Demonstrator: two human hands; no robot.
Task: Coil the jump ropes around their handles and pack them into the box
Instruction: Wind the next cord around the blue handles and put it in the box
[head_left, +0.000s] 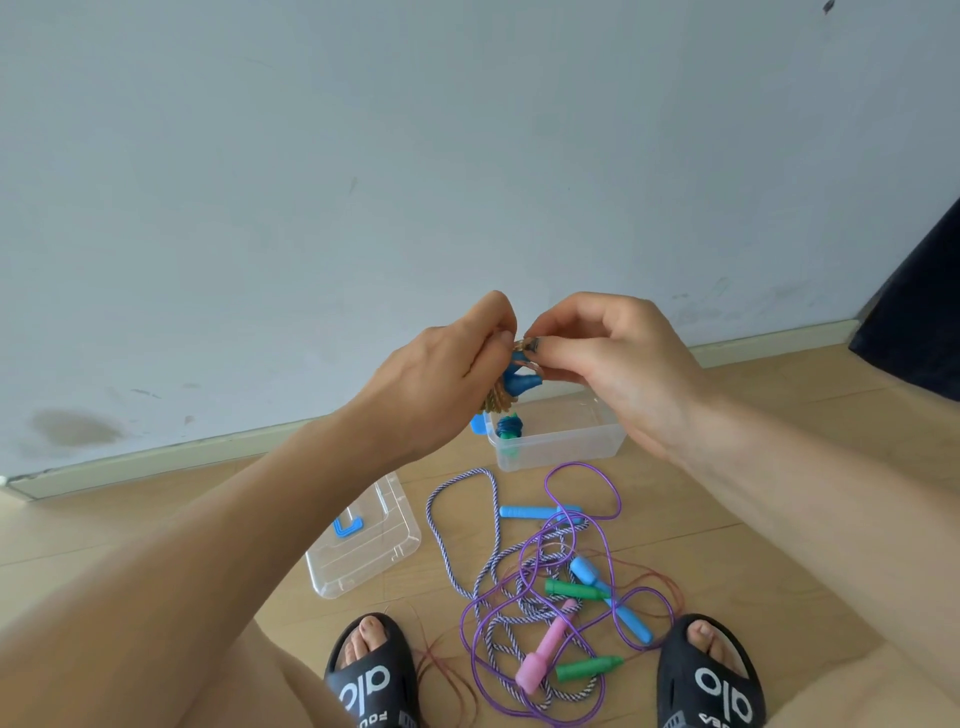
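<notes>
My left hand (447, 371) grips a blue-handled jump rope (519, 383) whose tan cord is wound around the handles. My right hand (608, 358) pinches the end of that tan cord at the top of the bundle. Both hands hover above a clear plastic box (566, 444) on the floor, which holds one coiled dark blue rope with green handles (508, 427). Below the box lies a tangle of loose ropes (545, 587): a purple cord, a blue-and-white braided cord, a thin red cord, with blue, green and pink handles.
The box's clear lid (363, 540) with a blue latch lies on the wooden floor to the left. My two feet in black slides (371, 675) flank the rope pile at the bottom. A pale wall and skirting board (156, 457) run behind; a dark object (919, 322) stands at right.
</notes>
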